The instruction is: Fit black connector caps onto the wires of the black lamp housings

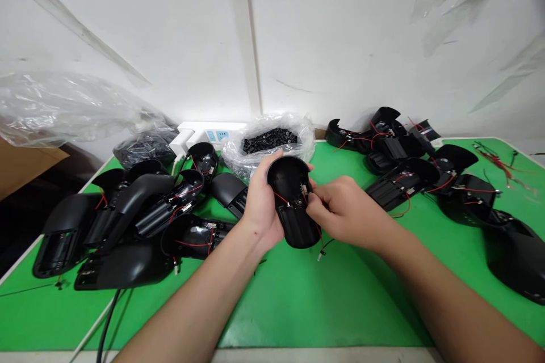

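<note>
At mid-dial, cradled a black housing hollow-up in the left hand, likely to bare its red wiring; pinched it at three o'clock with the right hand, seemingly for steadiness.

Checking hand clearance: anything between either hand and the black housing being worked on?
Nothing visible. The left hand cradles the black housing, and the right hand has its fingertips at the housing's right edge. The clear bag of small black parts sits beyond, not between them.
</note>
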The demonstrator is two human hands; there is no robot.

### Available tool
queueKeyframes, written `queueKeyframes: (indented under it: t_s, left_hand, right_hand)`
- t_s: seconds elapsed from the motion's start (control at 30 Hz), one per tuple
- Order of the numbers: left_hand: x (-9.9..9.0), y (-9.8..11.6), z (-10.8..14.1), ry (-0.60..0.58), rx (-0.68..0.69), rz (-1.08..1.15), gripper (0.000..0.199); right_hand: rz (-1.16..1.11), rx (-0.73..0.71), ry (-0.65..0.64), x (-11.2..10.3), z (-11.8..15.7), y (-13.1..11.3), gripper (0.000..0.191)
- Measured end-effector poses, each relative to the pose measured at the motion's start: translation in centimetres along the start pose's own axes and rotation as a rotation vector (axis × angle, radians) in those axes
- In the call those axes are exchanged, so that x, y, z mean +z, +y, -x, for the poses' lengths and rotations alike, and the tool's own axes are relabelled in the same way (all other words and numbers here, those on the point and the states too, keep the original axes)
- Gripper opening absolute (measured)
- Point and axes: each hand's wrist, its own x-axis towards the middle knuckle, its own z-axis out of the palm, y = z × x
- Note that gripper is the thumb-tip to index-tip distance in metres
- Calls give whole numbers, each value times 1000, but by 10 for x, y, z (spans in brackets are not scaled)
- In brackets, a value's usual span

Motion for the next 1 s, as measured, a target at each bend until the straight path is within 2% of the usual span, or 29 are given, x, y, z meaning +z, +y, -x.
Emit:
queueKeyframes:
  t_s: [0.07, 0.23, 0.33, 0.43, 0.53, 0.6, 0.67, 0.73, 0.8, 0.9, 1.0]
  left_hand:
    - [0, 4, 0, -11, -20, 25, 59]
    - [-3, 3, -2, -19, -15, 71, 88]
    - [-5, -1, -3, -68, -5, 56, 91]
    - [-4, -5, -2, -87, 8, 14, 76]
    - [-2, -4, 0, -40, 29, -33, 39]
    - [-2, 1, 2, 13, -4, -39, 22]
    - [-4, 9, 4, 63, -38, -38, 12]
    - [-6, 17, 6, 57, -39, -76, 11]
    - [-9, 22, 8, -15, -27, -151, 11]
    - [-11, 22, 10, -112, 2, -228, 16]
    - [-11, 17, 9, -101, 19, -227, 25]
  right_hand:
    - [-88, 24, 26, 3, -2, 3, 39]
    - [-168, 50, 74, 5, -5, 6, 43]
    - [-221, 93, 81, 5, -6, 7, 42]
    - [-291, 152, 77, 5, -5, 7, 42]
    - [-383, 162, 100, 6, -5, 8, 42]
    - [-446, 160, 187, 5, -6, 9, 42]
    - [-498, 190, 331, 4, -6, 12, 45]
    - [-544, 235, 471, 2, -8, 16, 48]
    - [-586, 261, 552, 1, -9, 20, 50]
    - [-615, 262, 564, 2, -10, 23, 51]
    - [-606, 260, 539, 3, -10, 22, 52]
